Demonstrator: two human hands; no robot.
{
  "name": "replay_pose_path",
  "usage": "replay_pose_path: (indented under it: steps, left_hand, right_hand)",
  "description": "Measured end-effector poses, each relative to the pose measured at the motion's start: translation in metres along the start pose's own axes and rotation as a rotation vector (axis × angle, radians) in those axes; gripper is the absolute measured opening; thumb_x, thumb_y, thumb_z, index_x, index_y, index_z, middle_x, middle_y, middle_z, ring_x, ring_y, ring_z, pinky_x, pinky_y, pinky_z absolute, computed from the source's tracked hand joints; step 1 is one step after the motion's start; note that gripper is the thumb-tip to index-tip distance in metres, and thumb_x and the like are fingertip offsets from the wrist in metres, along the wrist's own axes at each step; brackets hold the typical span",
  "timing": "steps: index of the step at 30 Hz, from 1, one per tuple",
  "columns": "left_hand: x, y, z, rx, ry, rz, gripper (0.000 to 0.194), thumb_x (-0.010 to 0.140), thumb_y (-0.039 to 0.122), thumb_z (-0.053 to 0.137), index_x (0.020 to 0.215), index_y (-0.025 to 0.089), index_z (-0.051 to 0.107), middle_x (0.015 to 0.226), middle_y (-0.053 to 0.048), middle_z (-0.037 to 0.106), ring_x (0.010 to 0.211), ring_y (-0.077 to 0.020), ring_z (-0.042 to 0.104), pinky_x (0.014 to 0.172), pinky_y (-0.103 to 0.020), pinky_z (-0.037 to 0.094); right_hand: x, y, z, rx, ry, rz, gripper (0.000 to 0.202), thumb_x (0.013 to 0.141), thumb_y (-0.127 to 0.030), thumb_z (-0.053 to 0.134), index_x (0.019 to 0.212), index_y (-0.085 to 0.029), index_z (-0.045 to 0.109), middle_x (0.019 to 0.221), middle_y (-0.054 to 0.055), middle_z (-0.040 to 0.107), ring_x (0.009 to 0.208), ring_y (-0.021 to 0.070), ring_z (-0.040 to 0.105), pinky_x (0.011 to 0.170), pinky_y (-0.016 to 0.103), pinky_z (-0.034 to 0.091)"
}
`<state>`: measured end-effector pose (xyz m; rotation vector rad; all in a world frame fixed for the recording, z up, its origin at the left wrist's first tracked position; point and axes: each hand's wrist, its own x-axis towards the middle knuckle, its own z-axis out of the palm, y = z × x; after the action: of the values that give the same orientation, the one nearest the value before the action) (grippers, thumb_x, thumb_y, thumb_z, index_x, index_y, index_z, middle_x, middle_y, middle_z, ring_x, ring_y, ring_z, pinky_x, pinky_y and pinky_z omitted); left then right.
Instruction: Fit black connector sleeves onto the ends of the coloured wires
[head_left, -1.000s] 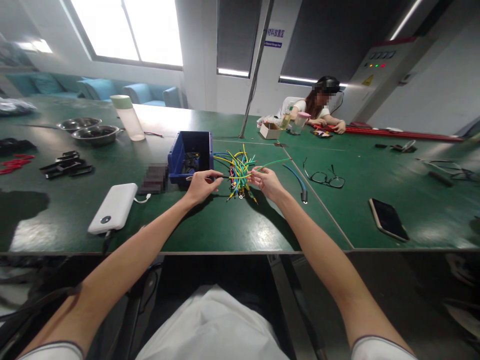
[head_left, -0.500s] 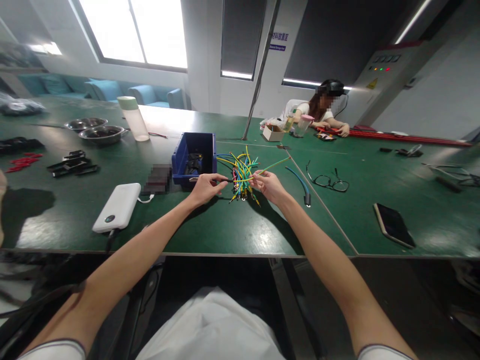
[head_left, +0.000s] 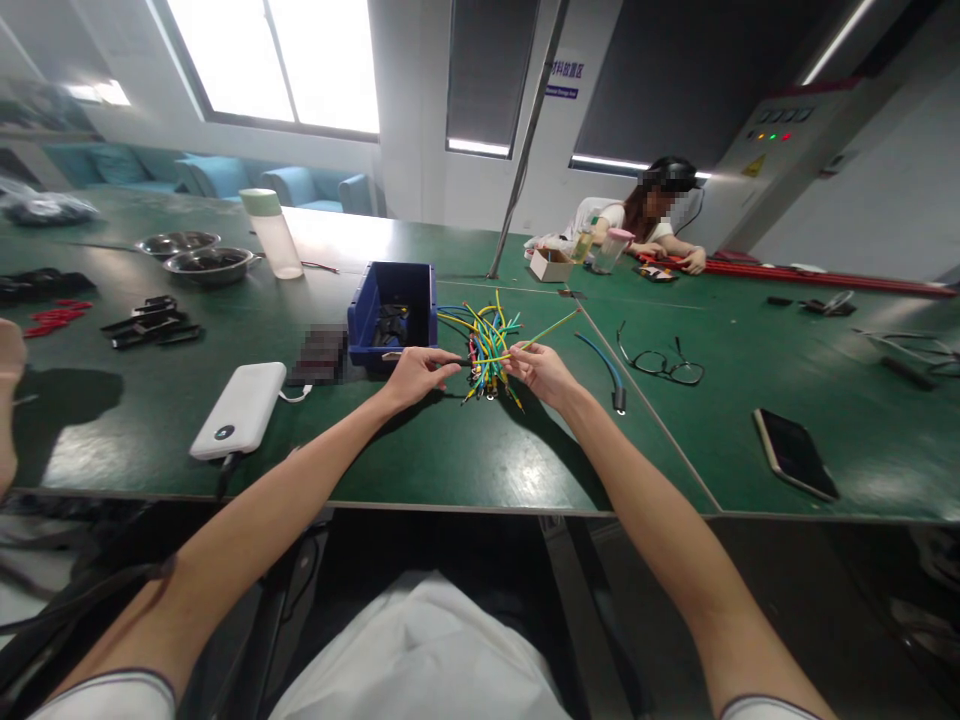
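My left hand [head_left: 420, 377] is closed, with thumb and forefinger pinched on a slender dark piece [head_left: 466, 362] whose exact kind is unclear. It lines up with a yellow-green wire [head_left: 553, 327]. My right hand [head_left: 541, 372] pinches this wire, its free end slanting up to the right. Beneath and between the hands lies a bundle of short yellow, green and blue wires [head_left: 491, 340], several with metal terminals at the near ends. Close behind my left hand stands a blue bin [head_left: 391, 355] with dark parts inside. A blue cable piece with a black end [head_left: 619, 398] rests right of my right hand.
Eyeglasses [head_left: 660, 366] and a phone [head_left: 795, 453] lie to the right. At left are a white power bank [head_left: 241, 410], black parts [head_left: 157, 323], metal bowls [head_left: 210, 264] and a bottle [head_left: 271, 235]. Another person [head_left: 660, 220] sits across the green table [head_left: 450, 450].
Both hands keep nearly the same grip and place over the wires. The whole view has shifted slightly. At the far left edge, part of another person's hand or arm shows more.
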<state>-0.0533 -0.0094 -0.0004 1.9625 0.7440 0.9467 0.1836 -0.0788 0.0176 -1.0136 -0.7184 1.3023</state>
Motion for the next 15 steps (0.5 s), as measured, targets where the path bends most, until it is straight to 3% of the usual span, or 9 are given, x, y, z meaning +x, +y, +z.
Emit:
replay_pose_path:
  steps: [5,15]
  left_hand:
    - [-0.0011,0.0015,0.0009,0.001,-0.016,0.020,0.036,0.078,0.041,0.068,0.102,0.014,0.075,0.089,-0.008,0.075,0.052,-0.0135,0.064,0.048,-0.023,0.049]
    - [-0.0009,0.0024,0.0018,0.062,-0.016,0.065,0.032,0.082,0.039,0.064,0.099,0.014,0.074,0.078,-0.005,0.073,0.049,-0.0117,0.061,0.046,-0.021,0.045]
  right_hand:
    - [-0.0008,-0.0003,0.0013,0.005,-0.019,0.039,0.009,0.079,-0.005,0.068,0.075,-0.012,0.063,0.073,0.006,0.070,0.061,0.0101,0.068,0.062,0.016,0.058]
    - [0.0000,-0.0003,0.0019,0.005,-0.005,0.033,0.012,0.079,-0.004,0.066,0.073,-0.013,0.061,0.074,0.006,0.070,0.062,0.0110,0.069,0.061,0.017,0.059]
